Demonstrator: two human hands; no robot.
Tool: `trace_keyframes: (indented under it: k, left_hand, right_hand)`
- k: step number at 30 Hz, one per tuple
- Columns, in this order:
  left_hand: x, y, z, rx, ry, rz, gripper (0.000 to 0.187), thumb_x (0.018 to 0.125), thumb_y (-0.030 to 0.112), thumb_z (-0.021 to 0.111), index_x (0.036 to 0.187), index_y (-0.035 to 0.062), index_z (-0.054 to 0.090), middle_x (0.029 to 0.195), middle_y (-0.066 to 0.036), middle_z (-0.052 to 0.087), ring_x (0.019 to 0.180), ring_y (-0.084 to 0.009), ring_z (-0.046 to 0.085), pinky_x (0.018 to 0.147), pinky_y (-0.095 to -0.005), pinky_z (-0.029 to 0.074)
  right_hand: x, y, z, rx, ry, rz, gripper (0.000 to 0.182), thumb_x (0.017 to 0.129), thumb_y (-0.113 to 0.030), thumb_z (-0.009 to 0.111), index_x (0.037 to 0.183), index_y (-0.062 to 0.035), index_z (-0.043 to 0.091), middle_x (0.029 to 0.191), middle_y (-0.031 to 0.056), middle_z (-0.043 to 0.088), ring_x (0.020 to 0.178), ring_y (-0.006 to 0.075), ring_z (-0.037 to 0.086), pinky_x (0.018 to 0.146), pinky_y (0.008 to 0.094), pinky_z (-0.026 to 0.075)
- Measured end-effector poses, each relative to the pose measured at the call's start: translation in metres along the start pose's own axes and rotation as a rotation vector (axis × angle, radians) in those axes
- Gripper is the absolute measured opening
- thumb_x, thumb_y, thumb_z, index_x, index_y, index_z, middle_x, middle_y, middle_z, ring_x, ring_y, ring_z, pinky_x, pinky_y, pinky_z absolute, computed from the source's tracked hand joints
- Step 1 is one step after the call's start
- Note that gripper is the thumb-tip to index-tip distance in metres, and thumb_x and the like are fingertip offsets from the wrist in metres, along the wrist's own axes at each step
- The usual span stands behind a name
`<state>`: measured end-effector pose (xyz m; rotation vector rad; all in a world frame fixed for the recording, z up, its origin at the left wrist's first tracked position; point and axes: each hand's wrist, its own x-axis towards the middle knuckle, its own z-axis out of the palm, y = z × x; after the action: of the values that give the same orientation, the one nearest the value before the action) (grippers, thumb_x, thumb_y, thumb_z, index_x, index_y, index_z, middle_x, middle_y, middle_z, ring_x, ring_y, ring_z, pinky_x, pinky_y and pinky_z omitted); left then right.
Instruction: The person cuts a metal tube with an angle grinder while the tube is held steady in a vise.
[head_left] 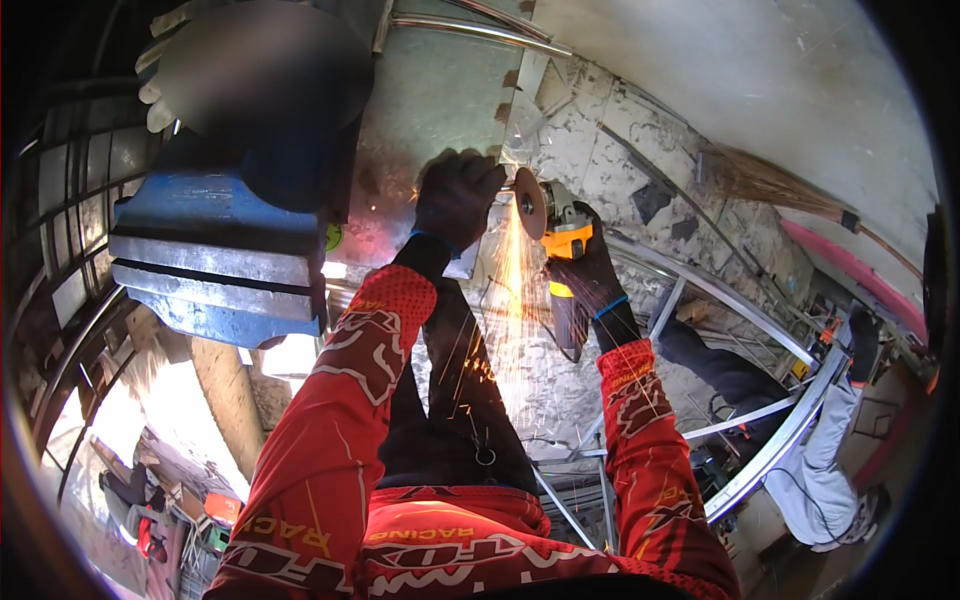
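Observation:
My right hand (592, 262), in a dark glove, is wrapped round a yellow and black angle grinder (567, 241). The grinder's reddish-brown disc (531, 203) stands nearly on edge, facing my left hand. A fan of orange sparks (517, 290) streams down from the disc toward my legs. Just left of the disc is my left hand (455, 200), also in a dark glove, with its fingers curled closed. Whatever it grips is hidden by the glove and the glare. Behind the left hand lies a greenish-grey metal sheet (430, 95).
A blue bench vise (215, 255) stands close on the left. Metal tubes (480, 28) lie at the top. On the right are a welded metal frame (735, 310) and a person in grey trousers (825, 460). Scraps and bars litter the worn floor (600, 130).

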<state>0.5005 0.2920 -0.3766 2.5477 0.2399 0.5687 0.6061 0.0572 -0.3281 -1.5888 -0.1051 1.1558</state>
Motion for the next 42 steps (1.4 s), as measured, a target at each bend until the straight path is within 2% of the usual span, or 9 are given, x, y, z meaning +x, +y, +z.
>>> trace_keyframes:
  k: [8,17,20,26,28,31,34,37,42]
  left_hand:
    - [0.001,-0.001,0.001,-0.01,0.004,-0.007,0.027,0.074,0.009,0.071,0.1,0.0094,0.064,0.104,-0.006,0.067,0.098,-0.0282,0.062,0.087,-0.0442,0.049]
    - [0.001,-0.001,0.0,0.022,-0.009,0.007,0.029,0.073,0.01,0.071,0.101,0.0084,0.065,0.104,-0.006,0.066,0.096,-0.0284,0.062,0.084,-0.044,0.05]
    - [0.001,-0.002,0.001,0.023,-0.018,0.01,0.029,0.073,0.01,0.071,0.101,0.0088,0.065,0.104,-0.006,0.066,0.095,-0.0285,0.062,0.084,-0.0439,0.05]
    - [0.001,0.0,-0.001,0.014,-0.017,-0.011,0.029,0.073,0.009,0.07,0.101,0.0098,0.064,0.104,-0.006,0.066,0.095,-0.0287,0.062,0.084,-0.0445,0.051]
    - [0.0,0.0,-0.001,0.011,-0.005,-0.01,0.028,0.073,0.009,0.07,0.1,0.0098,0.064,0.104,-0.006,0.066,0.095,-0.0287,0.062,0.084,-0.0447,0.05]
    - [0.001,0.0,-0.001,0.011,0.0,-0.01,0.028,0.073,0.009,0.07,0.1,0.01,0.064,0.104,-0.006,0.066,0.096,-0.0288,0.062,0.084,-0.0449,0.05]
    - [0.001,0.001,-0.002,0.019,-0.012,-0.013,0.028,0.074,0.01,0.071,0.101,0.01,0.064,0.105,-0.006,0.066,0.096,-0.0287,0.062,0.085,-0.0447,0.05]
    - [0.0,0.001,-0.001,0.014,-0.003,-0.016,0.027,0.074,0.01,0.071,0.101,0.01,0.064,0.105,-0.006,0.066,0.097,-0.0286,0.062,0.086,-0.0445,0.05]
    - [0.0,0.001,-0.001,0.007,-0.007,-0.023,0.026,0.075,0.01,0.07,0.1,0.0099,0.064,0.105,-0.006,0.066,0.097,-0.0286,0.062,0.086,-0.0448,0.05]
  right_hand:
    - [0.001,-0.001,0.001,-0.103,0.014,0.001,0.105,0.064,0.004,0.086,0.15,-0.0127,0.028,0.124,0.0096,0.06,0.107,0.0216,0.061,0.088,0.0336,0.056]
    - [0.002,0.005,0.005,-0.048,0.038,-0.008,0.102,0.066,0.006,0.084,0.149,-0.0114,0.028,0.124,0.0088,0.06,0.109,0.0208,0.061,0.089,0.0331,0.055]
    - [-0.001,0.001,0.008,0.098,-0.016,-0.051,0.102,0.067,0.007,0.084,0.149,-0.0119,0.027,0.124,0.0092,0.06,0.109,0.0207,0.061,0.089,0.034,0.056]
    - [-0.001,0.01,0.004,-0.021,0.04,0.037,0.101,0.069,0.009,0.083,0.15,-0.0125,0.027,0.12,0.0102,0.061,0.1,0.0196,0.063,0.08,0.0332,0.058]
    - [-0.002,0.003,0.009,0.013,0.019,-0.051,0.096,0.072,0.008,0.081,0.149,-0.0119,0.028,0.116,0.0103,0.062,0.091,0.019,0.065,0.075,0.0321,0.059]
    - [-0.009,-0.002,0.014,0.153,0.034,0.021,0.09,0.074,0.011,0.075,0.148,-0.0147,0.031,0.12,0.0076,0.061,0.088,0.0171,0.066,0.073,0.0299,0.059]
    - [-0.002,0.002,0.012,-0.056,0.037,-0.033,0.091,0.072,0.011,0.077,0.147,-0.0143,0.033,0.12,0.0077,0.061,0.087,0.0166,0.066,0.072,0.0301,0.059]
    - [-0.008,-0.005,0.015,0.148,0.045,0.068,0.094,0.07,0.013,0.078,0.147,-0.0144,0.032,0.12,0.0075,0.061,0.087,0.0168,0.066,0.073,0.0309,0.06]
    - [-0.001,0.016,0.007,0.065,0.025,-0.018,0.095,0.071,0.011,0.08,0.147,-0.0141,0.03,0.119,0.0086,0.061,0.09,0.018,0.066,0.074,0.0313,0.06]
